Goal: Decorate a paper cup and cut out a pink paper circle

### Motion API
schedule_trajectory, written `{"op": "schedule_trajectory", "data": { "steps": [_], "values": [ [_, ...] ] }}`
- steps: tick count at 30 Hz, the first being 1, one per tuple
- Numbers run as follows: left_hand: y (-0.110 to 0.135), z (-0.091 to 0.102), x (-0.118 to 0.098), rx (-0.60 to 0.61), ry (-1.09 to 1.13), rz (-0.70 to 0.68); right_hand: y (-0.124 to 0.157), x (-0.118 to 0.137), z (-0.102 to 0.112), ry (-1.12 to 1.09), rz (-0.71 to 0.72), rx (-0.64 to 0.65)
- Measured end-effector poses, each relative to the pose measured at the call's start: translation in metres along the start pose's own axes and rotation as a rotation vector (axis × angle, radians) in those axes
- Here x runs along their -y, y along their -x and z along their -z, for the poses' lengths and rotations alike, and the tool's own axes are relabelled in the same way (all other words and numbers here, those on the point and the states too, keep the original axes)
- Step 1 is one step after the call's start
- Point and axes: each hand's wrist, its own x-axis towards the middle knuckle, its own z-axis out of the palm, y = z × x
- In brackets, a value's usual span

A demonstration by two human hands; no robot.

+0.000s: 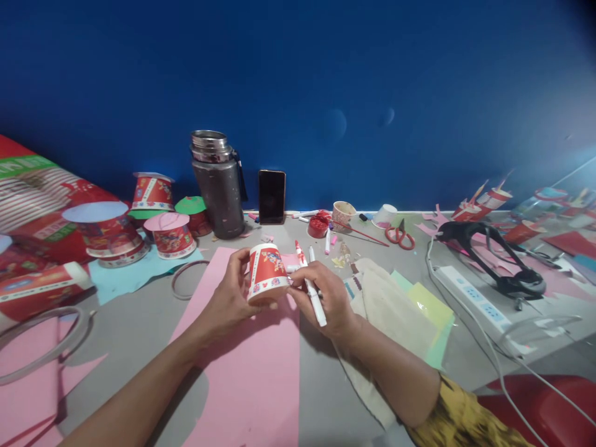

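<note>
My left hand (233, 292) is wrapped round a red printed paper cup (266, 273) with white bands at both ends. The cup is slightly tilted and held over a sheet of pink paper (261, 391). In my right hand (333, 298) a white marker pen (317, 305) is gripped, slanting between thumb and fingers. The fingertips of that hand are close to the cup's lower right edge; whether they touch it I cannot tell. Just beyond them shows a red-and-white marker (300, 253), partly hidden.
A thermos flask (218, 195) and a phone (272, 197) stand by the blue wall. Several decorated cups (170, 236) are at the left. To the right are red scissors (399, 236), a cream cloth (386, 310), a black headset (493, 261) and a power strip (475, 301) with cables.
</note>
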Motion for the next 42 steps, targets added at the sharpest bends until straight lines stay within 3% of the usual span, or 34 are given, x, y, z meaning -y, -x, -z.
{"op": "schedule_trajectory", "data": {
  "steps": [6, 10, 14, 17, 21, 29, 35, 42],
  "values": [
    [0.000, -0.001, -0.002, 0.021, 0.078, -0.013, -0.002, 0.000, 0.004, 0.042, 0.044, 0.003],
    [0.003, 0.002, -0.004, 0.115, 0.141, -0.013, -0.001, 0.000, 0.006, 0.143, 0.108, 0.034],
    [0.003, 0.005, -0.007, 0.131, 0.029, -0.063, 0.003, -0.002, 0.003, 0.214, 0.118, 0.095],
    [0.000, 0.007, -0.007, 0.106, -0.101, -0.093, 0.001, 0.000, 0.003, 0.153, 0.120, 0.085],
    [-0.002, 0.009, -0.001, 0.110, -0.101, -0.110, -0.006, 0.008, 0.013, 0.015, 0.135, 0.026],
    [-0.001, 0.008, -0.003, 0.107, 0.019, -0.056, -0.006, 0.016, 0.020, -0.114, -0.143, -0.030],
    [0.003, 0.006, -0.014, 0.118, 0.079, 0.007, -0.008, 0.016, 0.019, -0.124, -0.104, 0.042],
    [0.002, 0.006, -0.010, 0.127, 0.063, 0.007, -0.008, 0.014, 0.017, -0.065, -0.092, 0.048]
  ]
}}
